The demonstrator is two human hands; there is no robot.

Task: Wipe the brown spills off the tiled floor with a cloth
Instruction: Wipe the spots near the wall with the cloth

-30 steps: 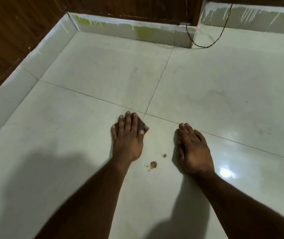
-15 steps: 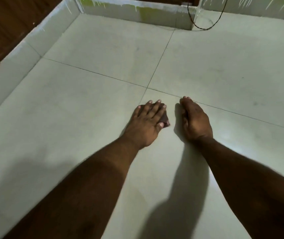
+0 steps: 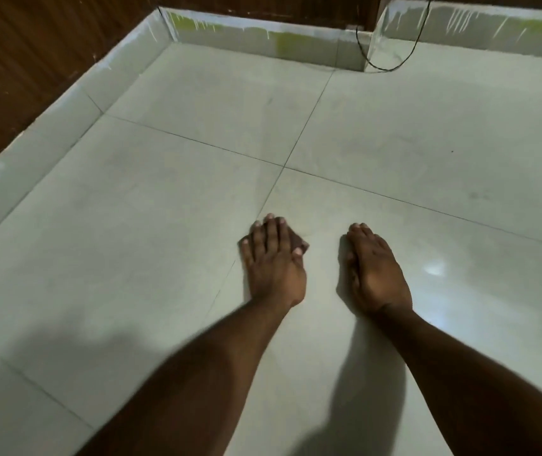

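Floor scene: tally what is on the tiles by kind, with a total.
hands: 2, left hand pressing, right hand flat on the floor
cloth: 1, dark, under the left hand
black cable: 1
brown spills: 0 visible
Total: 4

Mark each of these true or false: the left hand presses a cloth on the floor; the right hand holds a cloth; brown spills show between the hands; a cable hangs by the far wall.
1. The left hand presses a dark cloth on the floor. True.
2. The right hand holds a cloth. False: it lies flat and bare on the tile.
3. Brown spills show between the hands. False: none visible there.
4. A cable hangs by the far wall. True.
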